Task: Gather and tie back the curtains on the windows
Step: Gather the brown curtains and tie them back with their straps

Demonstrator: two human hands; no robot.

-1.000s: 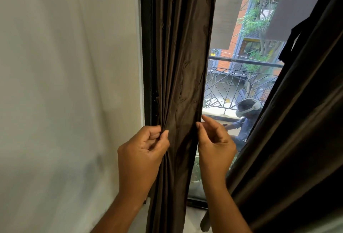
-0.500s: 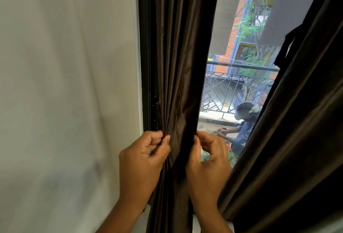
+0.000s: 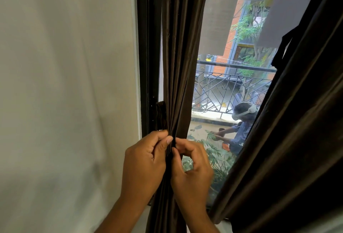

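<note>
Hands, left hand (image 3: 144, 160) and right hand (image 3: 193, 167), pinch gathered curtain (image 3: 178, 65); second curtain (image 3: 297, 121) hangs rightward.

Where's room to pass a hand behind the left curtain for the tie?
Free: the gap between left curtain and right curtain, before the glass. Crowded: the frame side, where both hands, left and right, pinch the folds.

A clear gap of window glass (image 3: 219, 88) lies open between the bunched left curtain (image 3: 178, 65) and the slanting right curtain (image 3: 300, 121), while the wall (image 3: 65, 84) closes the left side.
</note>
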